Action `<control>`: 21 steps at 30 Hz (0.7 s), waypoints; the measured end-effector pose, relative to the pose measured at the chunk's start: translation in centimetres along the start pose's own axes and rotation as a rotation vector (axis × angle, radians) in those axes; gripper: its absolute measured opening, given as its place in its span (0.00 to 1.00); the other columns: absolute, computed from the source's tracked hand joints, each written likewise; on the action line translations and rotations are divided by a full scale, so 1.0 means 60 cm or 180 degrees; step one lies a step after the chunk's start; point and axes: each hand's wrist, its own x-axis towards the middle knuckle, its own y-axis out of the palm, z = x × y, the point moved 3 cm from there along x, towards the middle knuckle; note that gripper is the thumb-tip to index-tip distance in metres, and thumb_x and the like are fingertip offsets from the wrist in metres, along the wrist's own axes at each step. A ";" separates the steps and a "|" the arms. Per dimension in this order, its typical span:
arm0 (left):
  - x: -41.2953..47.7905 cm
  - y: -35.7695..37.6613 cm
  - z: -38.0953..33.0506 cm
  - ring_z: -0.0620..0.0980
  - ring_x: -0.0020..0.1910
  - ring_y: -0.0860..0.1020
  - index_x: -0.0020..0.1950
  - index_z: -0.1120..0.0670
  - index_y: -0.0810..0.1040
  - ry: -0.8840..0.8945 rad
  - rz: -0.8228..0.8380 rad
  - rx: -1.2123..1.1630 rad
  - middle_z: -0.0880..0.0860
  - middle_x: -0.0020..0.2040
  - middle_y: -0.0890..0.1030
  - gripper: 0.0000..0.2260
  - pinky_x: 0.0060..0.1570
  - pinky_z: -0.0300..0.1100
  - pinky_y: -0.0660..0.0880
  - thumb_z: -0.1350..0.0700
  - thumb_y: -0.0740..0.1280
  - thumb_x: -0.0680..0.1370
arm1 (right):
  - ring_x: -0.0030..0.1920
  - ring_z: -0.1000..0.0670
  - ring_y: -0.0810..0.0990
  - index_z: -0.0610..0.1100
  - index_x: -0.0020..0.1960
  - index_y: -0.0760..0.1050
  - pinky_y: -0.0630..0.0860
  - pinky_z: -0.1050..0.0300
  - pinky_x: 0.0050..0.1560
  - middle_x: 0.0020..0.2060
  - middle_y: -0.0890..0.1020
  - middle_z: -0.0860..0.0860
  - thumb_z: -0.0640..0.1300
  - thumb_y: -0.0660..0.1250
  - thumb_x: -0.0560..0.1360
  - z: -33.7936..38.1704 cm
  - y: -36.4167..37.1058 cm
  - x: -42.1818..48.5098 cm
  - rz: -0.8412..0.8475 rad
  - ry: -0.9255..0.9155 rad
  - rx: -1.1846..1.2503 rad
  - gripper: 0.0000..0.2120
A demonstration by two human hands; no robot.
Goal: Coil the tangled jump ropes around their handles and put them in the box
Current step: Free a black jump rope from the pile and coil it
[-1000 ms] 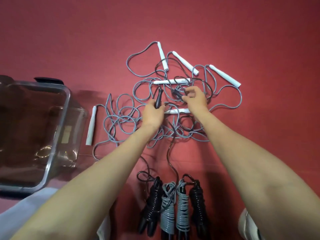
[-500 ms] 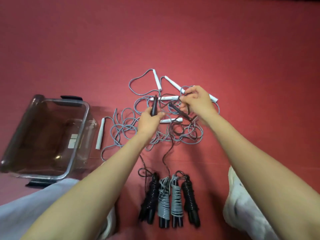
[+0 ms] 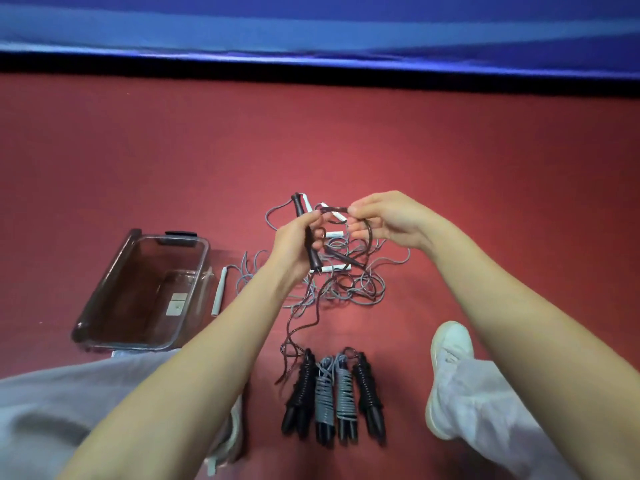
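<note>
Beside the tangle (image 3: 347,283), clear box (image 3: 106,282)

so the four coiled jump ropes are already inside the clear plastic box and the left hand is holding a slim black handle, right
Not quite. The head view shows the four coiled jump ropes lying on the red floor in front of the person, outside the clear plastic box. The left hand does hold a slim black handle.

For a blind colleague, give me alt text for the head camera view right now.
Left hand grips a black handle and right hand pinches a dark cord, both held above a tangle of grey ropes on the red floor. Four coiled ropes lie nearer the person; a clear box stands to the left.
</note>
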 end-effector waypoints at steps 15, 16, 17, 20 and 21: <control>0.083 -0.102 0.066 0.45 0.32 0.72 0.47 0.55 0.72 0.0497 -0.0923 0.1774 0.49 0.35 0.73 0.12 0.33 0.35 0.70 0.70 0.68 0.73 | 0.40 0.52 0.78 0.45 0.46 0.75 0.74 0.64 0.39 0.44 0.79 0.47 0.33 0.62 0.78 -0.209 -0.103 0.098 -0.0365 0.0734 -0.1018 0.09; 0.097 -0.120 0.070 0.47 0.34 0.72 0.45 0.53 0.72 0.0549 -0.0991 0.1877 0.49 0.35 0.73 0.13 0.38 0.38 0.71 0.70 0.68 0.73 | 0.37 0.52 0.77 0.43 0.45 0.75 0.73 0.64 0.37 0.43 0.78 0.46 0.32 0.61 0.78 -0.229 -0.120 0.115 -0.0602 0.0841 -0.0969 0.09; 0.114 -0.136 0.077 0.48 0.36 0.72 0.43 0.52 0.71 0.0569 -0.1035 0.1983 0.49 0.35 0.73 0.14 0.41 0.41 0.71 0.70 0.68 0.73 | 0.35 0.52 0.76 0.40 0.47 0.75 0.72 0.64 0.35 0.41 0.78 0.45 0.30 0.60 0.78 -0.250 -0.135 0.132 -0.0802 0.0940 -0.0917 0.08; 0.162 -0.165 0.111 0.46 0.33 0.69 0.43 0.53 0.70 0.0493 -0.0982 0.2246 0.49 0.34 0.72 0.13 0.38 0.37 0.71 0.69 0.69 0.73 | 0.35 0.50 0.74 0.32 0.55 0.76 0.70 0.63 0.36 0.44 0.79 0.40 0.28 0.59 0.77 -0.303 -0.164 0.188 -0.1232 0.1038 -0.0982 0.11; 0.177 -0.169 0.125 0.46 0.32 0.69 0.44 0.55 0.70 0.0457 -0.0934 0.2280 0.49 0.34 0.72 0.12 0.35 0.33 0.70 0.69 0.69 0.73 | 0.38 0.48 0.75 0.32 0.55 0.77 0.70 0.63 0.37 0.44 0.79 0.40 0.28 0.60 0.76 -0.315 -0.169 0.208 -0.1341 0.0963 -0.1132 0.11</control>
